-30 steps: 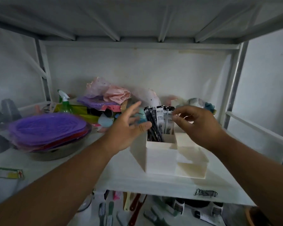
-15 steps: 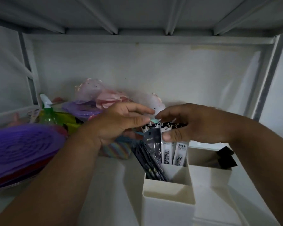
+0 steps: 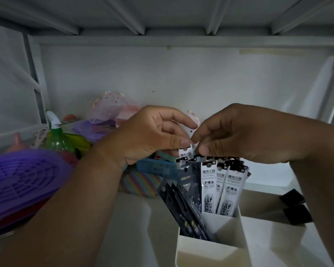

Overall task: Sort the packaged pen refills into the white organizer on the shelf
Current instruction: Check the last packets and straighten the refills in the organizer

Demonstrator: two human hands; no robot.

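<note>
Head view: hands close together above the organizer (image 3: 237, 220), near the middle of the shelf. Left hand (image 3: 152, 135) curled, thumb and forefinger pinching the top tab of a white pack (image 3: 185, 153) raised above its neighbours. Right hand (image 3: 239, 135) just beside it, thumb and forefinger closed at the same row of tabs; cannot tell whether pinching that raised pack or the tab next to it. Fingertips of the two hands almost touching.

Refills already standing in the organizer: white packs (image 3: 210, 187) upright in the rear compartment, dark packs (image 3: 187, 201) leaning left in the front one, tops fanned out past the rim. Two black packets (image 3: 295, 209) lying in the compartment at the right. Organizer itself white, on the shelf board, low and right of centre.

Off to the left: purple lids (image 3: 21, 184) stacked, a green spray bottle (image 3: 57, 139), a blue basket (image 3: 156, 168) behind the left wrist, pink fabric (image 3: 112, 106) at the back wall.

Step in hand, as a judgement: picking through the tabs to separate one white pack from the bunch, sorting well along but not finished. Next move likely calls for lifting that pack clear without dragging its neighbours, then dropping it among its own kind. Thin, slippery sleeves; easy to pull two at once.
</note>
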